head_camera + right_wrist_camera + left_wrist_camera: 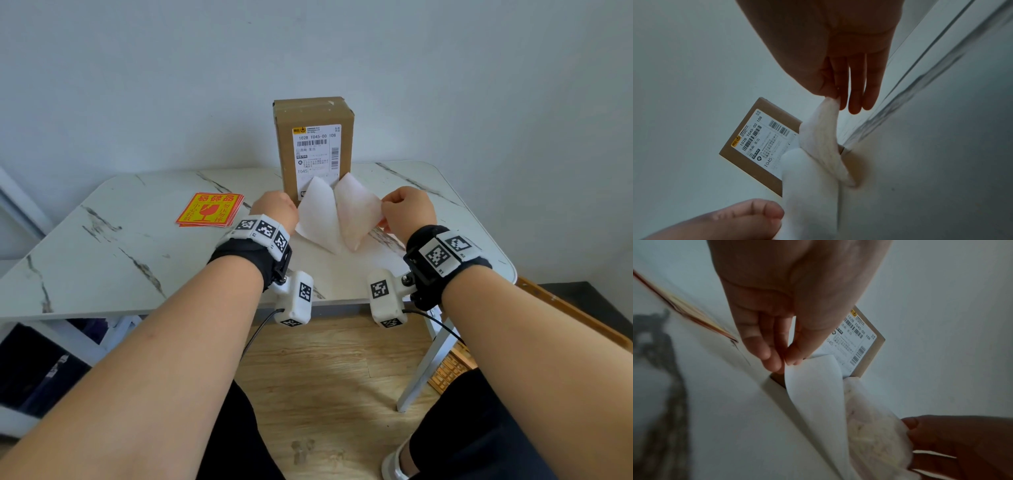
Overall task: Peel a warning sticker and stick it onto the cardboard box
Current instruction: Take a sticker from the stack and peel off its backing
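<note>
A brown cardboard box point(283, 154) with a white shipping label stands upright at the table's back. In front of it, both hands pull one sheet apart. My left hand point(277, 209) pinches the corner of the white backing paper point(318, 216) between thumb and fingers point(774, 360). The right hand point(390, 212) pinches a corner of the peeled sticker point(358, 212), whose pale pinkish underside faces me. The two layers spread in a V and still meet at their lower tip. In the right wrist view the sticker point(822, 138) hangs from the fingertips point(840, 100) beside the backing point(809, 186).
A stack of red and yellow warning stickers point(210, 209) lies left of my left hand on the white marble table point(102, 257). A grey wall stands right behind the box. Wooden floor and the table legs show below the front edge.
</note>
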The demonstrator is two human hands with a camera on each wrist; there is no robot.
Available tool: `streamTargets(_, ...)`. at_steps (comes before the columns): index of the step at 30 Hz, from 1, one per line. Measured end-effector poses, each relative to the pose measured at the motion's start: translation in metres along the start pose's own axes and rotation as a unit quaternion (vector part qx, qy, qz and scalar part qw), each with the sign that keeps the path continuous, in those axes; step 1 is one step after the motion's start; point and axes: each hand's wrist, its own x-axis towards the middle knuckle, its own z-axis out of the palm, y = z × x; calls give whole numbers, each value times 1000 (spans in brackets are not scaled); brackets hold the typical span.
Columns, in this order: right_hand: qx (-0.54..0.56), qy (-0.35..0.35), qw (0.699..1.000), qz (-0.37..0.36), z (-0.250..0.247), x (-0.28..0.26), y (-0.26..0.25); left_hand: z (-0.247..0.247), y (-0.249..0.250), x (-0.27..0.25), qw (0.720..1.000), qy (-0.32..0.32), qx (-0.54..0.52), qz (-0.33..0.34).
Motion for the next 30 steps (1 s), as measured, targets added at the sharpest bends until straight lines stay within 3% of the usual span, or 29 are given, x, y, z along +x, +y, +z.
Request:
streamTargets(10, -4, 28, 1000, -9, -3, -14, -16, -36, -32, -17, 978, 26, 208, -21)
streamTargets(14, -4, 38, 999, -13, -2, -18, -21, -43, -44, -17, 975, 27, 214, -51)
streamTargets(19, -8, 42, 999, -16, 1, -22, -27, -49, -44, -19, 970, 64, 233, -37)
streamTargets(23, -12, 46, 999, -19, 1, -24, -32, -56, -37, -21, 957, 41, 284, -35)
streamTargets(25, -14, 40, 999, -21, 1, -25, -34, -56, -30, -16, 951, 28, 307, -3)
streamTargets(30, -21, 26, 999, -23, 6, -28, -35, -27, -15, -15, 957, -74, 276, 45)
